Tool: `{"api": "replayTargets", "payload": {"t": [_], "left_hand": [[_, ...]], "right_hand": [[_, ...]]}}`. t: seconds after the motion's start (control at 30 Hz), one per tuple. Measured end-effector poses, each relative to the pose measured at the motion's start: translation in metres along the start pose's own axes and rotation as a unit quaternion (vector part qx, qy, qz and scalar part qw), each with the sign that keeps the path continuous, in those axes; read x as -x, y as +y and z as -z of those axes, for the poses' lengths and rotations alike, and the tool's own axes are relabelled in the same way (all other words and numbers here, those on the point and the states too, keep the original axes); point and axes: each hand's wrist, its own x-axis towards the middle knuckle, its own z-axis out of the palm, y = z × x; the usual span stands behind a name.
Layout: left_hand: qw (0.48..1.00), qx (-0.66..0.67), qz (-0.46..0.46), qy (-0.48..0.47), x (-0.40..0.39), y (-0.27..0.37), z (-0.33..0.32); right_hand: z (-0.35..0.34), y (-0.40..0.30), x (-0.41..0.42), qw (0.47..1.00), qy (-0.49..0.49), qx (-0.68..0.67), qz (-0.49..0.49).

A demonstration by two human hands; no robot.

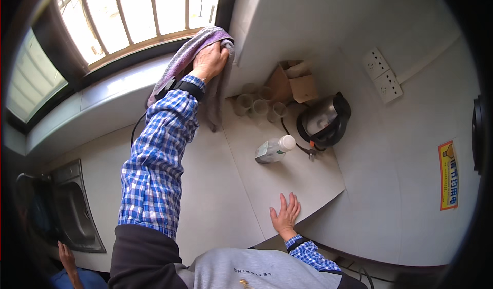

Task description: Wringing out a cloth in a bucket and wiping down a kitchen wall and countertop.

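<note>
My left hand [210, 59] is raised to the lower right corner of the window, its fingers pressed into a purple and grey towel [181, 59]. The towel bunches around the hand, and one end hangs down toward the counter. Part of the grip is hidden by the cloth. My right hand [285, 215] rests palm down near the front edge of the white countertop [215, 189], fingers spread, holding nothing. Beyond it stands a clear plastic bottle [271, 151] with a white cap, a label and dark contents low down.
Several clear cups [260, 108] stand by an open cardboard box [302, 88]. Right of them is an electric kettle [322, 120] with its power plug [311, 155] on the counter. Wall sockets [382, 75] sit above. At left, another person's hand [67, 256] is near the steel sink [75, 208].
</note>
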Motion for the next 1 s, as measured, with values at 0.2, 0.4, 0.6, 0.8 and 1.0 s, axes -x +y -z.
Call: {"api": "replayTargets", "payload": {"t": [0.2,0.4,0.6,0.8,1.0], "left_hand": [[0.991,-0.093,-0.096,-0.007,0.013,-0.012,0.006],[0.988,-0.082,-0.092,-0.095,0.000,-0.015,0.020],[0.985,-0.097,-0.103,-0.097,0.005,-0.023,0.010],[0.972,-0.140,0.020,-0.186,0.023,-0.042,0.028],[0.955,-0.228,0.148,-0.116,0.047,-0.105,0.073]], "right_hand": [[-0.009,-0.016,-0.006,0.999,0.029,0.001,0.026],[-0.009,-0.007,-0.011,0.998,0.049,0.041,0.027],[-0.023,-0.010,0.001,0.998,0.037,0.040,0.014],[-0.025,0.030,-0.007,1.000,0.013,0.026,-0.006],[-0.030,0.093,-0.044,1.000,0.001,0.009,-0.011]]}}
